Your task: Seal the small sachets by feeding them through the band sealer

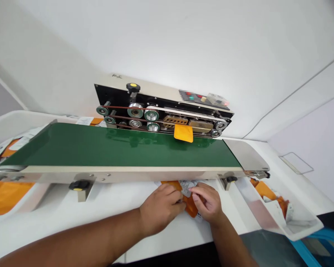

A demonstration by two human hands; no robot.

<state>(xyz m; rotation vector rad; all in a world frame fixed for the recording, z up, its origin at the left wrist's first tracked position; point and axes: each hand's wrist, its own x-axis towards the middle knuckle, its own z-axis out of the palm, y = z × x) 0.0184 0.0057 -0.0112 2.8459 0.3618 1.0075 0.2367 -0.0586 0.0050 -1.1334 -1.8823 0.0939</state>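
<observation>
In front of the conveyor, my left hand [163, 207] is closed, its fingers curled at an orange pouch [191, 208]. My right hand [207, 202] pinches the edge of a silvery printed pouch [186, 187] with thumb and forefinger. Several orange and white pouches lie together under and between both hands, partly covered by the fingers. On the far side of the green belt [100, 148], another orange pouch [183, 132] hangs with its upper edge in the band sealer [167, 107], below its brass-coloured blocks.
A white bin [300, 230] holding orange and white pouches stands at the right. A larger white bin [36, 196] with more pouches reaches under the belt's left end. Black knobs [79, 185] stick out along the conveyor's front. A blue stool [323, 241] is at lower right.
</observation>
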